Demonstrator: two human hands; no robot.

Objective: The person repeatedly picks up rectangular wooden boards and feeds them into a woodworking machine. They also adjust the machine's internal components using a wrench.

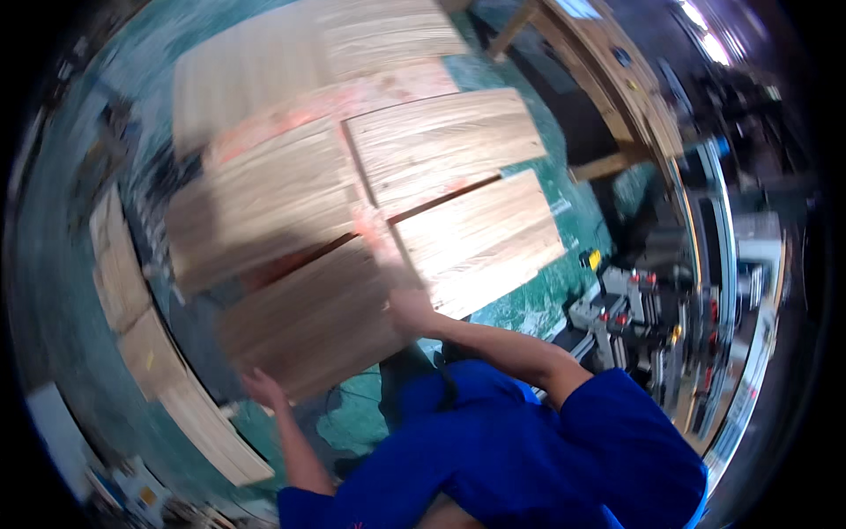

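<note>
A wooden panel [308, 317] lies nearest to me at the left, tilted in view and slightly blurred. My left hand [264, 388] grips its near left corner, the fingers partly hidden at the edge. At the panel's right end, my right hand [411, 310] is closed on the edge, smeared by motion. Right beside that hand lies a brightly lit wooden panel [480, 242]. Farther off are another panel [445, 145] on the right and one [264, 203] on the left. Reddish-orange surface [370, 225] shows in the gaps between them.
More pale boards [251, 75] lie at the far side. A row of long wooden planks [167, 353] runs along the left over the green floor [348, 414]. On the right stand a wooden workbench [617, 88] and grey clamp-like hardware [608, 313].
</note>
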